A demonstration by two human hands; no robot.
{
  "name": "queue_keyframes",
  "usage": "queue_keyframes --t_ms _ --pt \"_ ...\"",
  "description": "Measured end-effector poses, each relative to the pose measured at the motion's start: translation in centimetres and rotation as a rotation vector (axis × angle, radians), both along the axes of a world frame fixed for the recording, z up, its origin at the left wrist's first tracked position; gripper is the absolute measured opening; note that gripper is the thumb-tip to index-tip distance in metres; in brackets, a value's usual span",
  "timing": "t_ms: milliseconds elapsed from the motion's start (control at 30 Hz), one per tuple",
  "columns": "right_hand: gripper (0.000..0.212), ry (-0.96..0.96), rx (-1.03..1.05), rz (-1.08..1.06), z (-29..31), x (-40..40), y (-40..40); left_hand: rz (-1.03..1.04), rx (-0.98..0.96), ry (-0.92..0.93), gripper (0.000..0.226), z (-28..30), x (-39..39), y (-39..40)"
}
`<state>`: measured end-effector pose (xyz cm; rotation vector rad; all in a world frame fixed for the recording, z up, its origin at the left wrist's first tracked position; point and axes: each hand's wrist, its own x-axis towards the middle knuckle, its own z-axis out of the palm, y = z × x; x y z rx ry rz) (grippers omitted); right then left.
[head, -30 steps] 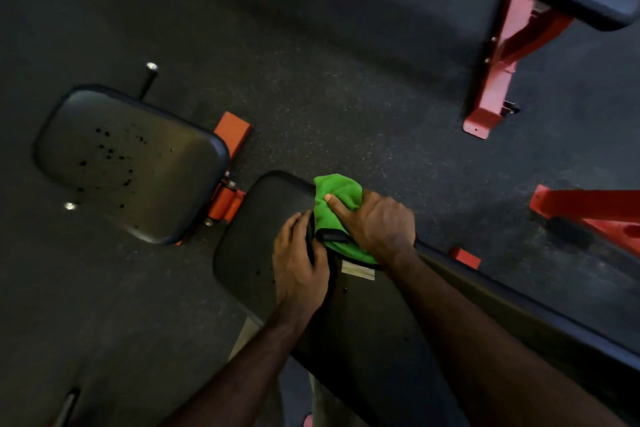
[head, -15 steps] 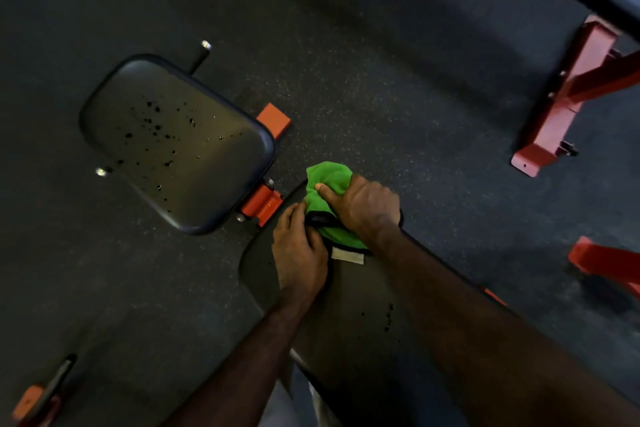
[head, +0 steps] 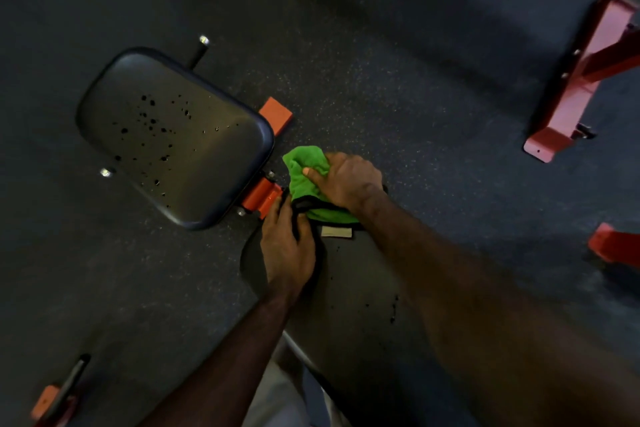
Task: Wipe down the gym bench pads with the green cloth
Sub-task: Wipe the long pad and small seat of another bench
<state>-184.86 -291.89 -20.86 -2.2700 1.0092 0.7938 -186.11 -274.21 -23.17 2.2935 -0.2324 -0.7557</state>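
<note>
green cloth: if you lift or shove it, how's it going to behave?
Probably floppy: the green cloth is bunched into soft folds under the right hand. Likely light, since it crumples in one grip. It may drag rather than slide on the bench pad, where the left hand pinches its black edge.

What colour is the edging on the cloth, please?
Black, running along the edge of the green cloth, clearest in the head view beside the left hand.
</note>
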Motion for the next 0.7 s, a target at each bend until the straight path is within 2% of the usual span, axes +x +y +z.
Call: queue_keyframes --t_ms 100,200,367,500,700 --pt "0.068 -0.013 -0.039 -0.006 0.9 -1.7 0.2 -0.073 0.047 0.027 0.061 1.3 -0.4 0.1" --pt "0.069 -0.033 -0.083 -0.075 2.6 -4.9 -0.1 -0.156 0.057 0.028 0.052 2.8 -1.8 -0.3" --pt "0.073 -0.061 -0.079 -0.248 5.5 -10.4 -0.7 -0.227 -0.002 0.012 0.057 5.1 -4.6 -1.9" --pt "0.067 -0.057 -0.103 -0.306 8.2 -15.1 -1.2 -0.33 -0.077 -0.015 0.053 7.1 -7.0 -2.6" --pt "0.067 -0.009 -0.237 -0.391 13.0 -23.9 -1.6 -0.531 -0.188 -0.083 0.054 9.9 -12.7 -4.2"
